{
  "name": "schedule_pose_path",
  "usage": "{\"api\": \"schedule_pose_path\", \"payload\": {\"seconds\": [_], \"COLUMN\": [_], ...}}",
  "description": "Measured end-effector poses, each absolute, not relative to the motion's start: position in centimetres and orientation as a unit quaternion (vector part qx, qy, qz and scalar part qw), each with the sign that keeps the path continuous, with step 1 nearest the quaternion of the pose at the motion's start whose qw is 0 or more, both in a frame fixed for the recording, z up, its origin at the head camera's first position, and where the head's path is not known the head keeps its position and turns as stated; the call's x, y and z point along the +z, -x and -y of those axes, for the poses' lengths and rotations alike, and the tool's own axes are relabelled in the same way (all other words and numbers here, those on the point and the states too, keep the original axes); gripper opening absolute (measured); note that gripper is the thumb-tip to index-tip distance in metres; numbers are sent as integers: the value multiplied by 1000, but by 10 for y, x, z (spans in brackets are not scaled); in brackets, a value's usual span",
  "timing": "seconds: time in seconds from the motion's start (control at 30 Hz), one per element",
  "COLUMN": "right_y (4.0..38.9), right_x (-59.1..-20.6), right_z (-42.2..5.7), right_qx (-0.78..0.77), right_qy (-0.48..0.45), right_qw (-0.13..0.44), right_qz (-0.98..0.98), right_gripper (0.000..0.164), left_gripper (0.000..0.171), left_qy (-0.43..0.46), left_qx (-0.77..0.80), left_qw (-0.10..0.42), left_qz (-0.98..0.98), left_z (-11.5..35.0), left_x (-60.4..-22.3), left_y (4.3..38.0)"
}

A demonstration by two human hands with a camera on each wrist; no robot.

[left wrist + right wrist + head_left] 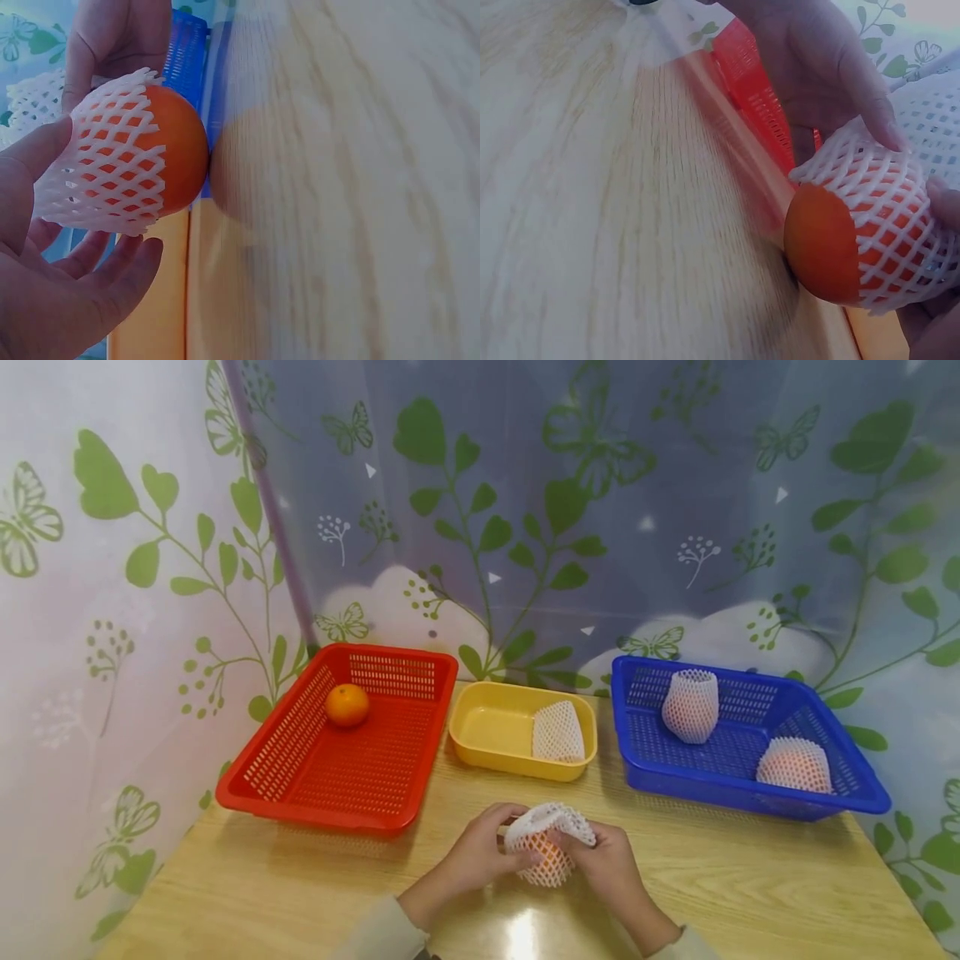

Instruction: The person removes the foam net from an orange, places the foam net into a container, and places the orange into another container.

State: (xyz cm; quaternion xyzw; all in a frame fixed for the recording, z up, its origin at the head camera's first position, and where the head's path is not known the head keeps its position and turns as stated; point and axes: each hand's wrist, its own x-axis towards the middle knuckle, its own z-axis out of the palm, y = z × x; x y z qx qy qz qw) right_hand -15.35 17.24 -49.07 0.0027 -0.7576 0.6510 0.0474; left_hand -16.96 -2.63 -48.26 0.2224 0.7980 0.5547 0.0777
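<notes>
An orange (pixel 186 150) sits partly inside a white foam net sleeve (pixel 545 847), low over the table's front half. Its bare end shows in both wrist views and seems to touch the tabletop. My left hand (pixel 478 853) holds the sleeved orange from the left, thumb on the net and fingers around the far side. From the other side my right hand (pixel 611 862) grips the sleeve, its thumb at the loose, folded upper part. In the right wrist view the net covers the rest of the orange (pixel 819 241), and the right hand is partly cut off.
A red basket (pixel 322 817) at the left contains an unwrapped orange (pixel 347 705). In the yellow tray (pixel 487 760) at the middle back lies a flat foam net (pixel 558 732). The blue basket (pixel 697 785) at the right has two net-wrapped fruits (pixel 691 708). A patterned curtain hangs behind.
</notes>
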Motion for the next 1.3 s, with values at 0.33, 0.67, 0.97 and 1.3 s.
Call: {"api": "schedule_pose_path", "payload": {"seconds": [0.33, 0.67, 0.97, 1.3], "right_y": [152, 150, 153, 151], "right_x": [-489, -492, -495, -494], "right_z": [-175, -176, -178, -178], "right_qx": [624, 606, 597, 599], "right_qy": [-51, -49, -51, -64], "right_qw": [44, 5, 3, -1], "right_qz": [779, 794, 800, 799], "right_gripper": [23, 33, 32, 27], "left_gripper": [46, 15, 12, 34], "left_qy": [-212, -197, -174, -191], "left_qx": [563, 553, 550, 567], "left_qw": [67, -11, -11, 43], "left_qz": [-796, -809, -817, -800], "left_z": [26, 25, 25, 26], "left_x": [-484, -486, -483, -487], "left_y": [172, 175, 177, 175]}}
